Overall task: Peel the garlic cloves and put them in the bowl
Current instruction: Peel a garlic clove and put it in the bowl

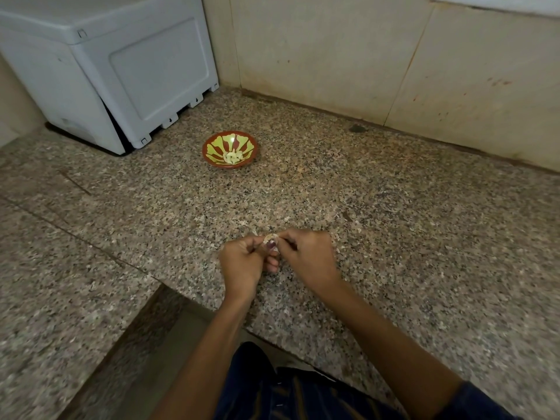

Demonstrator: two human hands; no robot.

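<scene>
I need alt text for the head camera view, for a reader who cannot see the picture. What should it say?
Two hands, the left hand and the right hand, pinch one garlic clove between them above a speckled granite counter. Farther back stands a red and yellow bowl holding peeled cloves, with a white appliance in the left corner.

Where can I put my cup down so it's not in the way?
Bare counter right of the bowl, up to the wall, and between bowl and hands. Crowded: left hand and right hand peeling the garlic clove.
</scene>
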